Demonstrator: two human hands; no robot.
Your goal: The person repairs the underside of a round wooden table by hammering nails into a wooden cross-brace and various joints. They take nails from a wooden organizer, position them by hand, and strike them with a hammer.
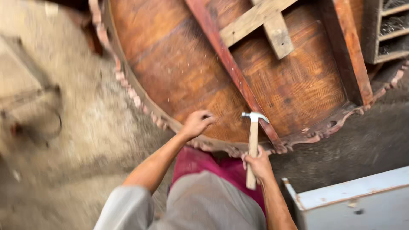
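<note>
1. Claw hammer point(254, 140) with a pale wooden handle stands upright in the right hand point(257, 165), whose fingers are clenched around the lower handle; its steel head rises above those fingers.
2. Left hand point(197, 123), fingers curled and pinched, presses on the overturned round wooden tabletop point(179, 72), just left of the hammer head.
3. Risk, as a judgement: a swing could strike the nearby left fingers or chip the carved scalloped rim point(324, 130).
</note>
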